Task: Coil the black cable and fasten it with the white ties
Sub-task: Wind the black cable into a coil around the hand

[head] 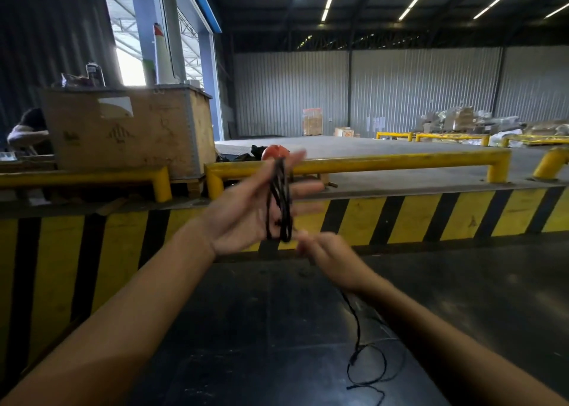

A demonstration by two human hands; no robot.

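The black cable point(279, 202) is wound in several loops around the flat palm and outstretched fingers of my left hand point(246, 208), raised at chest height. Just below the loops, my right hand point(331, 256) is blurred with its fingers pinched on the cable's running strand. From there the loose tail point(363, 353) drops down under my right wrist and lies in curls on the dark floor. No white ties are in view.
A yellow-and-black striped dock edge point(400, 218) with yellow guard rails point(400, 161) runs across in front of me. A large wooden crate point(129, 128) stands at the left, with a person's arm point(24, 135) beside it. A red round object point(275, 152) sits behind my fingers.
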